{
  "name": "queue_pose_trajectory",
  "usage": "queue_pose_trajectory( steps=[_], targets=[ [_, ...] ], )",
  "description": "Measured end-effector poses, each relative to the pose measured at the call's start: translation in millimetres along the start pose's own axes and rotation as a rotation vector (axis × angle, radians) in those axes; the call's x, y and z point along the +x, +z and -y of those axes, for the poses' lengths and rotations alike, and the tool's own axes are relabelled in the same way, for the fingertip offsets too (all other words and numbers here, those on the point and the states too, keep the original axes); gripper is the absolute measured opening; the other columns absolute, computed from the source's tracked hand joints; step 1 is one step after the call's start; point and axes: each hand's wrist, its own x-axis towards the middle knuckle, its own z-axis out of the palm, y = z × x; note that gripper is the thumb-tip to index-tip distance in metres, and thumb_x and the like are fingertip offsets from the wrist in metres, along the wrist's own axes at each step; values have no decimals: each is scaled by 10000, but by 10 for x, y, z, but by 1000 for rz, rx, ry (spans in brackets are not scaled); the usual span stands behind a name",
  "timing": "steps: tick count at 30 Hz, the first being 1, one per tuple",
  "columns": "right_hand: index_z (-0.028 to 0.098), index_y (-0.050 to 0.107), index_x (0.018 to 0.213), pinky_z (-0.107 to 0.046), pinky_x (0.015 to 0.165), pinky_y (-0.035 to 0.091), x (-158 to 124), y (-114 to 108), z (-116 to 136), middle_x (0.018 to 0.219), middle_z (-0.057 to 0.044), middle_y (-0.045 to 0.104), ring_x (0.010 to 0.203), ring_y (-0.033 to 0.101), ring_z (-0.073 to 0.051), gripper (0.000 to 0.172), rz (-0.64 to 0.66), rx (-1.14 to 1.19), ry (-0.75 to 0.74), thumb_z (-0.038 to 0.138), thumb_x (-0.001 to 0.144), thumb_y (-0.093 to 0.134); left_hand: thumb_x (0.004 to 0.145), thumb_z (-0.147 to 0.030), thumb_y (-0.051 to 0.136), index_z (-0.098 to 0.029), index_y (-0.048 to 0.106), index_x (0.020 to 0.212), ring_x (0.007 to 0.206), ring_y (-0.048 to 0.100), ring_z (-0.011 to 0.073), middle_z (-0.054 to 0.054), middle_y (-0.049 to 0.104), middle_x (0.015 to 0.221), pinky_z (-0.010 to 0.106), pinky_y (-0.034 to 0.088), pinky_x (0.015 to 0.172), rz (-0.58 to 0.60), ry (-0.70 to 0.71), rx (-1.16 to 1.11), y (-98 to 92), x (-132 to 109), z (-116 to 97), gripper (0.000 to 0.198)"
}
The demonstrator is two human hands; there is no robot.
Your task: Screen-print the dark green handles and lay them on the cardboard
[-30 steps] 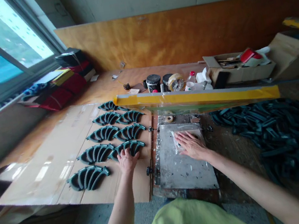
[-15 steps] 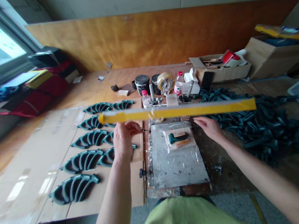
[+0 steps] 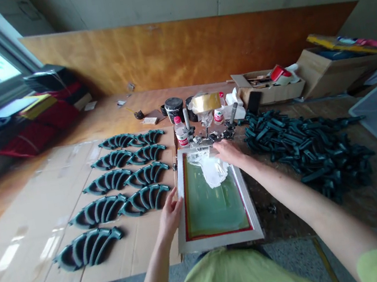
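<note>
A screen-printing frame (image 3: 184, 236) with a pale metal rim and a green mesh lies flat in front of me, at the clamps. My left hand (image 3: 172, 211) rests against the frame's left side, its fingers stretched out and holding nothing. At the far end of the mesh, my right hand (image 3: 227, 152) has its fingers together beside a crumpled white sheet (image 3: 214, 169). What those fingers grip is hidden. The metal hinge clamps (image 3: 213, 137) stand just beyond. Whatever lies beneath the frame is covered.
Dark green curved handles (image 3: 98, 211) lie in fanned rows on cardboard (image 3: 13, 206) at left. A heap of dark green parts (image 3: 310, 148) is at right. Behind are a red-capped bottle (image 3: 180, 132), a black tub (image 3: 174, 109), a tape roll (image 3: 206, 103) and an open carton (image 3: 282, 91).
The raised frame has come down flat, covering the metal plate and the green piece on it. My left hand moved nearer along its side; my right hand went to its far end.
</note>
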Motion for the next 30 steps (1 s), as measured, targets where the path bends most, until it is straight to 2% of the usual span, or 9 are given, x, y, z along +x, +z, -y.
queue_pose_trajectory(
  steps=[4,9,12,15,18,20,23,26,30],
  targets=[
    [170,634,886,-297,765,459,-232,113,103,895,-89,684,862,609,-215,84,52,-28,-18,173,803,652,690,-611,656,-161,474,1374,487,469,98,-50,553,621,194,341,439,11,-16,9,-29,20,24,839],
    [165,619,829,-288,739,439,-687,59,217,852,-84,663,877,581,-208,182,84,10,-306,15,777,530,687,-614,657,-171,496,1351,578,556,137,-22,607,679,224,422,513,26,-23,-11,-32,10,4,815],
    [196,613,779,-269,695,421,-747,-78,149,809,-46,653,818,572,-187,176,141,55,-433,33,775,547,706,-615,639,-176,529,1317,548,527,126,-37,570,644,215,395,490,12,-9,28,-32,24,36,760],
    [206,611,758,-264,671,411,-638,-103,103,775,-24,643,781,568,-180,123,129,86,-396,88,785,593,734,-611,617,-168,537,1304,543,506,119,-38,560,643,210,380,486,5,9,52,-34,33,62,727],
    [176,635,823,-292,728,425,-649,36,150,825,-65,647,848,563,-204,142,8,52,-333,67,810,545,732,-614,621,-171,534,1307,541,513,125,-34,575,649,216,385,492,-2,17,48,-35,28,69,731],
    [151,649,860,-307,765,434,-767,136,187,858,-94,649,892,557,-217,198,-34,34,-367,40,829,488,729,-614,628,-175,526,1315,535,516,126,-33,583,649,218,389,496,-2,14,31,-30,22,74,739],
    [156,659,876,-298,756,446,-890,157,178,847,-83,653,869,567,-208,189,-15,71,-439,66,850,494,722,-614,638,-170,538,1302,543,526,129,-28,595,654,221,400,504,-9,6,18,-16,15,72,737],
    [202,669,952,-286,759,457,-694,46,128,878,-53,675,863,591,-195,120,-33,133,-365,185,868,585,712,-615,650,-161,545,1298,536,528,130,-28,592,638,220,399,494,-14,-2,17,-14,-12,-9,749],
    [285,571,1281,-302,805,476,-147,-155,22,1057,-39,691,923,620,-205,484,-81,186,-129,251,815,696,672,-617,694,-177,531,1332,600,595,165,-3,645,690,242,449,535,16,-21,-35,-68,-120,-352,810]
  ],
)
